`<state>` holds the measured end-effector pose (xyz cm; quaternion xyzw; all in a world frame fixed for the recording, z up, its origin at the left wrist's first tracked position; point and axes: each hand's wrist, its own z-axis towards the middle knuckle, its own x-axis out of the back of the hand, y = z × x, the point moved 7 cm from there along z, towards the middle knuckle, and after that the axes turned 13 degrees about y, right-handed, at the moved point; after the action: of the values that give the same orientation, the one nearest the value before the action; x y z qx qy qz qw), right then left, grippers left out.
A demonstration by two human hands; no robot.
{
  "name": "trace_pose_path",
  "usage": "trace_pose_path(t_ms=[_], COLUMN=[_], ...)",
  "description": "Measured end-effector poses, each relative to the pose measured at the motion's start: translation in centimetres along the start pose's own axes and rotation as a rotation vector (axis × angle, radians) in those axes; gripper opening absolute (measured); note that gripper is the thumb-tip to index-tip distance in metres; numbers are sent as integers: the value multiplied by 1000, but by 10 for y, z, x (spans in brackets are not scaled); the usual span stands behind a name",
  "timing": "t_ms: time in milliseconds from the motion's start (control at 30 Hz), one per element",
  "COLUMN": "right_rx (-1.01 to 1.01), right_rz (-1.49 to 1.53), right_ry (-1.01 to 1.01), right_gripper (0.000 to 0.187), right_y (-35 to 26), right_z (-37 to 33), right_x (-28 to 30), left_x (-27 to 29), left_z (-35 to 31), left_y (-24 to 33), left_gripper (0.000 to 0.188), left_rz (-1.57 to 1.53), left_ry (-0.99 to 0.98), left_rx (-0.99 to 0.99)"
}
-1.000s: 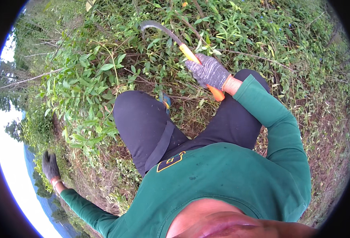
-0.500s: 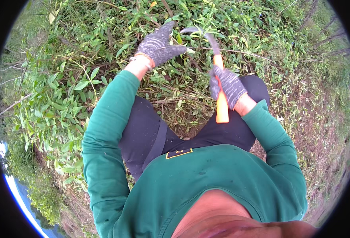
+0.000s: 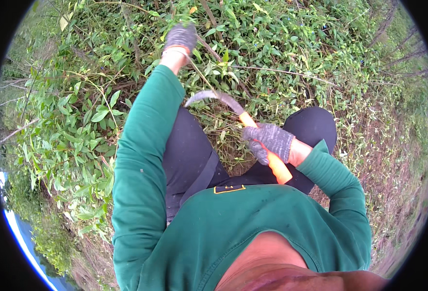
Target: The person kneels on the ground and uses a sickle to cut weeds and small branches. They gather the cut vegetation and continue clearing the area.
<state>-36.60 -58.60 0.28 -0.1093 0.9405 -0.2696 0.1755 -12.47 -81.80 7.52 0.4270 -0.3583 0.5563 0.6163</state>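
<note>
My right hand [image 3: 268, 140], in a grey knitted glove, is wrapped round the orange handle of a sickle [image 3: 215, 96]. The curved blade points up and left, in front of my left knee. Farther out to the left, my gloved left hand [image 3: 181, 38] is closed into a fist over the greenery, slightly blurred by motion. A thin plant stem [image 3: 201, 74] stretches from this fist down to the sickle blade; the fingers around it are mostly hidden.
Dense leafy plants [image 3: 272, 53] cover the ground ahead and to the left. Dry grass [image 3: 369, 169] lies at the right. A long thin twig [image 3: 291, 73] crosses the foliage, and a thicker brown stalk [image 3: 210, 17] rises at the far middle. My dark-trousered knees frame the near ground.
My left hand has gone from open to closed and moved left, with a stem now trailing from it. My right hand has drawn the sickle nearer and swung its blade left.
</note>
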Motion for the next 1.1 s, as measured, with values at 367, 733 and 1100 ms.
trace_pose_path(t_ms=[367,733,1100], right_rx=[400,56,113], right_rz=[161,-165,-413], right_ry=[256,47,158], right_gripper=[24,21,24], right_y=[-119,-46,-43], right_z=[62,69,96], right_x=[47,12,6], left_x=[3,-77,-66], left_z=[-61,-81,-91], left_y=[77,36,39], left_gripper=[22,41,29], left_rz=[-248,504,416], left_ry=[-622,-760,-770], left_rx=[-132,-304,-422])
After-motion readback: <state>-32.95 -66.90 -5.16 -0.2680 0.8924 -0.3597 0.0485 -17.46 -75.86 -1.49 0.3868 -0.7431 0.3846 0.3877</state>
